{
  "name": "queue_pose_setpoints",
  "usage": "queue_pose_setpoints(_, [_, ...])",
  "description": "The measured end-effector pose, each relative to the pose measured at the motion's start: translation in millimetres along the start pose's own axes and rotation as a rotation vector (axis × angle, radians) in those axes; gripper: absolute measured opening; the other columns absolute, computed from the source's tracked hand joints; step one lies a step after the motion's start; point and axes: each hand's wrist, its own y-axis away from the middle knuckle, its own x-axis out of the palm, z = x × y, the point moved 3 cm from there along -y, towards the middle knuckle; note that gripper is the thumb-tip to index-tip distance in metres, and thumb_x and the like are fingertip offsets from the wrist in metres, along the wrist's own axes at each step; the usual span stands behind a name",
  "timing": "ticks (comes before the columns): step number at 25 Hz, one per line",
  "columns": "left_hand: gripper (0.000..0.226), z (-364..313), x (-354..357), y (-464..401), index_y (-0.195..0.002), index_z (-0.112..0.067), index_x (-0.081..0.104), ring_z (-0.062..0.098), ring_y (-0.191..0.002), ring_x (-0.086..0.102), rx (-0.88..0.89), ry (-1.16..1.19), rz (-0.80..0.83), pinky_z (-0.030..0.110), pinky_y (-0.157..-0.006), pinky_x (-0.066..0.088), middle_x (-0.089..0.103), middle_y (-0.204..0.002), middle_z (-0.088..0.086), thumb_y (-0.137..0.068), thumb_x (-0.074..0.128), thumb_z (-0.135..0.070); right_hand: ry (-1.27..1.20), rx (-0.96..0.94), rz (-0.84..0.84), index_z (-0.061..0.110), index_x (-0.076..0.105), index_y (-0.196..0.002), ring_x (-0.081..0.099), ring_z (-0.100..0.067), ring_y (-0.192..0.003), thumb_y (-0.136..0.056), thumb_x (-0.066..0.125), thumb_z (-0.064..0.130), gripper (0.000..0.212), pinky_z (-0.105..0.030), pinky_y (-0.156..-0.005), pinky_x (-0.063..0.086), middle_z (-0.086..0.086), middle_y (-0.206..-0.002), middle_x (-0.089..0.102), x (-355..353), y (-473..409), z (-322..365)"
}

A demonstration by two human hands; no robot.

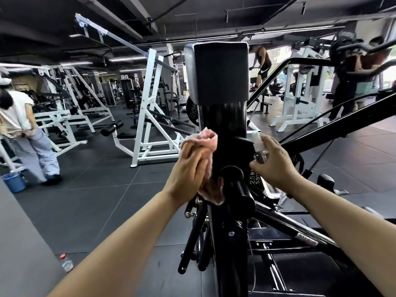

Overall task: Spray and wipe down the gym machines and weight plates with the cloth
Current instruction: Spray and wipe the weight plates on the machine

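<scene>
Left hand (188, 168) pressing pink cloth (202, 138) on black post (227, 136), right hand (276, 161) gripping spray bottle (260, 146) — plate (256, 177) marked "2.5".

The cloth (201, 139) I'm pressing on is pale pink against my machine's glossy black post (225, 125), whose pad (216, 71) is matte black. At lower left, a blue bucket (14, 182); the floor (96, 189) is dark grey, and other frames (147, 116) are white.
</scene>
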Motion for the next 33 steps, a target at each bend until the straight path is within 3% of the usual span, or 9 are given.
queue_pose_setpoints(4, [0.072, 2, 31, -33, -0.137, -0.007, 0.031, 0.039, -0.126, 0.045, 0.104, -0.357, 0.038, 0.053, -0.098, 0.044, 0.043, -0.140, 0.022, -0.080, 0.064, -0.033, 0.107, -0.151, 0.190, 0.009, 0.045, -0.137, 0.045, -0.025, -0.126, -0.068, 0.073, 0.014, 0.074, -0.019, -0.098, 0.027, -0.007, -0.136, 0.050, 10, -22, 14])
queue_pose_setpoints(7, [0.073, 3, 39, -30, -0.132, -0.011, 0.036, 0.037, -0.099, 0.064, 0.026, -0.646, 0.041, 0.042, -0.067, 0.058, 0.057, -0.126, 0.016, -0.076, 0.043, -0.057, 0.025, -0.171, 0.135, 0.006, 0.050, -0.131, 0.051, -0.029, -0.119, -0.059, 0.066, 0.026, 0.076, -0.023, -0.097, 0.031, -0.010, -0.128, 0.056, 20, -18, 6])
queue_pose_setpoints(11, [0.070, 14, 39, -21, -0.134, -0.019, 0.032, 0.043, -0.088, 0.064, -0.073, -0.521, -0.075, 0.046, -0.050, 0.054, 0.057, -0.121, 0.019, -0.079, 0.040, -0.061, -0.093, -0.145, 0.066, 0.011, 0.052, -0.131, 0.052, -0.028, -0.114, -0.059, 0.063, 0.027, 0.075, -0.034, -0.097, 0.039, -0.004, -0.121, 0.057, 21, -16, 2])
queue_pose_setpoints(13, [0.073, 20, 40, -17, -0.136, -0.016, 0.032, 0.045, -0.090, 0.063, -0.131, -0.498, -0.061, 0.049, -0.053, 0.054, 0.057, -0.119, 0.022, -0.079, 0.041, -0.060, -0.130, -0.142, 0.066, 0.015, 0.051, -0.132, 0.052, -0.026, -0.115, -0.059, 0.064, 0.026, 0.074, -0.039, -0.099, 0.041, 0.005, -0.119, 0.055, 22, -13, -2])
queue_pose_setpoints(18, [0.078, 22, 37, -9, -0.149, -0.016, 0.022, 0.035, -0.127, 0.042, -0.345, -0.370, 0.021, 0.049, -0.089, 0.045, 0.034, -0.146, 0.011, -0.086, 0.054, -0.051, -0.258, -0.031, 0.027, 0.028, 0.048, -0.131, 0.055, -0.019, -0.112, -0.057, 0.060, 0.034, 0.075, -0.042, -0.100, 0.044, 0.003, -0.119, 0.058, 24, 1, -15])
queue_pose_setpoints(23, [0.076, 18, 33, -9, -0.149, -0.019, 0.021, 0.034, -0.127, 0.042, -0.371, -0.275, -0.009, 0.048, -0.092, 0.043, 0.032, -0.149, 0.010, -0.087, 0.057, -0.046, -0.361, 0.072, -0.039, 0.035, 0.044, -0.132, 0.056, -0.018, -0.111, -0.056, 0.062, 0.025, 0.079, -0.043, -0.100, 0.045, -0.001, -0.123, 0.060, 28, 19, -32])
queue_pose_setpoints(26, [0.077, 25, 36, -3, -0.149, -0.017, 0.021, 0.030, -0.134, 0.035, -0.391, -0.183, -0.023, 0.046, -0.097, 0.040, 0.028, -0.151, 0.010, -0.087, 0.060, -0.042, -0.426, 0.118, -0.064, 0.056, 0.043, -0.124, 0.058, -0.013, -0.101, -0.054, 0.066, 0.028, 0.079, -0.044, -0.096, 0.048, 0.000, -0.118, 0.062, 30, 31, -44])
queue_pose_setpoints(29, [0.081, 35, 43, 10, -0.149, -0.010, 0.016, 0.027, -0.138, 0.029, -0.451, -0.047, -0.058, 0.037, -0.104, 0.032, 0.024, -0.153, 0.013, -0.086, 0.064, -0.031, -0.439, 0.174, -0.066, 0.052, 0.041, -0.131, 0.059, -0.012, -0.095, -0.053, 0.064, 0.036, 0.083, -0.032, -0.089, 0.048, -0.001, -0.114, 0.064, 34, 42, -55])
queue_pose_setpoints(33, [0.081, 38, 53, 27, -0.148, -0.006, 0.010, 0.030, -0.137, 0.028, -0.556, 0.119, -0.094, 0.021, -0.102, 0.023, 0.022, -0.151, 0.017, -0.088, 0.063, -0.018, -0.480, 0.223, -0.005, 0.036, 0.045, -0.131, 0.062, -0.001, -0.083, -0.057, 0.063, 0.017, 0.078, -0.013, -0.076, 0.046, 0.002, -0.106, 0.065, 30, 48, -53])
